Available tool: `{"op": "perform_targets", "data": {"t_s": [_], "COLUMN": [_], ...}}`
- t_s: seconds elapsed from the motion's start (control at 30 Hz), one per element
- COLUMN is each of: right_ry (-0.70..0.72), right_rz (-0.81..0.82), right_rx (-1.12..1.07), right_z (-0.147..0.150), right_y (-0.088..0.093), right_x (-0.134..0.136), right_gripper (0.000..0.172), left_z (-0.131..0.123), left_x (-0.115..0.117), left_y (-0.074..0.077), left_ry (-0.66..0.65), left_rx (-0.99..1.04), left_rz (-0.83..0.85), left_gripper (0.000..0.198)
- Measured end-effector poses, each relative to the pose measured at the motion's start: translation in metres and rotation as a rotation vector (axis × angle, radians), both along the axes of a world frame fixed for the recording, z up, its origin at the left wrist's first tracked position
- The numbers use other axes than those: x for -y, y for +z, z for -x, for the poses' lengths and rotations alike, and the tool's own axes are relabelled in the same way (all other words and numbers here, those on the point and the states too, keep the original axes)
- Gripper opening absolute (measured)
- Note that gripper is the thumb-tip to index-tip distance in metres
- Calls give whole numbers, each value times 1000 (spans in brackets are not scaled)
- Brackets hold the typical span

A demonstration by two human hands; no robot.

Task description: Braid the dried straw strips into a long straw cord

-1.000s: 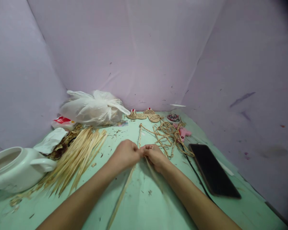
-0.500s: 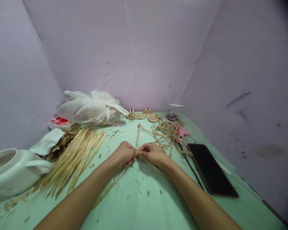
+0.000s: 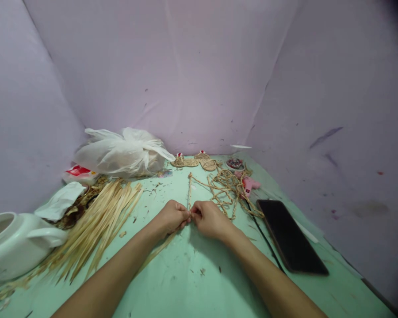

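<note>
While a pale loose strip (image 3: 157, 255) trails back beneath the left forearm toward the near edge, the left hand (image 3: 175, 217) and the right hand (image 3: 209, 218) meet over the middle of the tabletop (image 3: 185, 287). The fingers of both are pinched on the near end of a braided cord (image 3: 190, 192). From there its long axis runs straight away from the person, roughly square to the far edge; at its far tip it turns sharply, and a stretch slants right and nearer into a tangled heap of cord (image 3: 227, 183).

The tabletop is pale green, strewn with dark scraps. By its left edge stands a white pot (image 3: 15, 247), with a fan of straw strips (image 3: 102, 221) just beside it. Toward the right edge lie a black phone (image 3: 290, 236) and a dark cable (image 3: 262, 236); beyond them, a pink glue gun (image 3: 250, 184) touches the heap. At the far left corner slumps a white plastic bag (image 3: 126, 152); along the far edge sit two small woven pieces (image 3: 185, 162) and a little dish (image 3: 235, 164). Creased lilac walls (image 3: 205, 75), smudged at right, enclose three sides.
</note>
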State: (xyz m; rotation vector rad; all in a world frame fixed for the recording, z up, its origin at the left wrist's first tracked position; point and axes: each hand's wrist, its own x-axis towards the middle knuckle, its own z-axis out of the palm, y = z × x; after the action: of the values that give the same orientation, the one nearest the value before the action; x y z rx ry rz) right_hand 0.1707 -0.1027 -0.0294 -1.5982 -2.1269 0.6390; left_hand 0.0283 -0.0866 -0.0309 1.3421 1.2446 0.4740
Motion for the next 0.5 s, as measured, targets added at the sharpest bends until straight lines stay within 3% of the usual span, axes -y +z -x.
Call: {"op": "perform_targets", "data": {"t_s": [0.13,0.33,0.4,0.5], "right_ry": [-8,75,87,9], "right_rz": [145,385,389,239], "right_rx": [-38,51,83,121], "right_z": [-9,-48,-62,-68], "right_y": [7,33,43,60], "right_x": [-6,-7,-5,-12], "right_gripper": [17,16,13,15], "left_z": [-6,-9,-8,-7], "left_x": [2,6,6,4], "left_y": [1,11,10,1], "left_ry": [45,120,133,152], "left_rx": [-1,22,45,29], "left_rz": [-98,-43,-33,-34], "left_gripper": [14,12,11,9]}}
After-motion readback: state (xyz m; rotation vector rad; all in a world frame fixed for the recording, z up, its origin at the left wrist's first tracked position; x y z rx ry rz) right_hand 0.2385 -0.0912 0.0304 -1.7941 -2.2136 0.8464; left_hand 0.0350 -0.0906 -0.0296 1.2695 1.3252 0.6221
